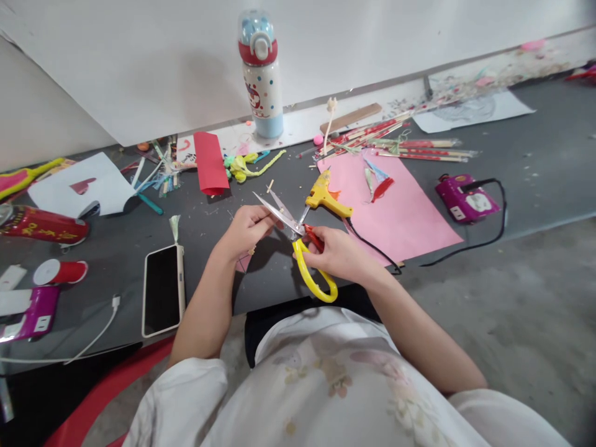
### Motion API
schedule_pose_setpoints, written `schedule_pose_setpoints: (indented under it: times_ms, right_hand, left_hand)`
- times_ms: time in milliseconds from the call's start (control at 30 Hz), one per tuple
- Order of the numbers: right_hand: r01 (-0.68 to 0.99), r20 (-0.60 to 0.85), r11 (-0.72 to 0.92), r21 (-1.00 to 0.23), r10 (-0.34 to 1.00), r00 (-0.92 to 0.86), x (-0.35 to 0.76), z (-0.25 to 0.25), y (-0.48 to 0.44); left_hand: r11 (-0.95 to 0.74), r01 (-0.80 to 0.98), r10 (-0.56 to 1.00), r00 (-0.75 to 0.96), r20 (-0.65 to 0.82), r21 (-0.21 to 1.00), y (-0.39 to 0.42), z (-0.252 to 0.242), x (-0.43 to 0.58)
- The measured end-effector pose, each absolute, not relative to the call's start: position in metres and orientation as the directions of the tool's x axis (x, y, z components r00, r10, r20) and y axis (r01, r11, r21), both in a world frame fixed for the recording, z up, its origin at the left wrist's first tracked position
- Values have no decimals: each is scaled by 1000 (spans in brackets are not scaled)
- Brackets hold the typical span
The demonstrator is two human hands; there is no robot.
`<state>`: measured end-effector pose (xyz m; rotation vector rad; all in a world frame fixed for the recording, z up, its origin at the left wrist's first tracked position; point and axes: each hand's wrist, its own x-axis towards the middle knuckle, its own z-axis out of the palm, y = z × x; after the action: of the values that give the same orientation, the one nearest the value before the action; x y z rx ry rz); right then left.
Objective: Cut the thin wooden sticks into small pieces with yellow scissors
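My right hand (pixel 333 248) is wrapped around the handles of a pair of scissors (pixel 316 280), one loop yellow and the other part red. The blades are parted and point up and left over the desk. Close by the blades, my left hand (pixel 251 231) is closed in a pinch, and what lies between its fingers is too small to make out. A short pale bit of stick (pixel 270 185) shows near the blade tips. Just beyond the scissors lies a yellow glue gun (pixel 326 197), partly on a pink sheet (pixel 395 214). A pink scrap (pixel 243 263) is partly hidden below my left wrist.
A phone (pixel 162 292) lies left of my left arm, near a red thread spool (pixel 60 272) and a red can (pixel 44 226). A bottle (pixel 263 81) stands at the back. Wrapped sticks (pixel 419 149) and a purple power socket (pixel 465 198) with a black cable are on the right.
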<state>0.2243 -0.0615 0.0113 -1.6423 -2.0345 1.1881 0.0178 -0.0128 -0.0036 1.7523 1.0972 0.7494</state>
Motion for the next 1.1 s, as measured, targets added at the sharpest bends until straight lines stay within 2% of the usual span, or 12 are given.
schedule_pose_setpoints:
  times_ms: [167,467,733,900,967,1100]
  right_hand:
    - [699,-264,35,-714,911,-315,222,19,-61]
    - [700,-318,-4,-714,893,-319,222,11,-58]
    - [704,-366,-67,-707,886,-284,222,7,-54]
    - [716,-371,-89,-692,895,-248,217,7,-55]
    - [735,-344,-51,-676,904,-254,216,8,-57]
    - [741,-273,19,-671,923,-271,217,11,-61]
  left_hand:
    - [-118,322,883,467,-49,939,-16,2,21]
    - [-180,445,924,383,-4,877,-10,0,19]
    - [-359,719,927,352,133,595,-8,-1,18]
    - [-480,755,877,431,214,446,-9,-1,16]
    - [-499,736,865,452,218,456,-9,0,16]
    - [-451,659,881,435,185,602,-12,6,19]
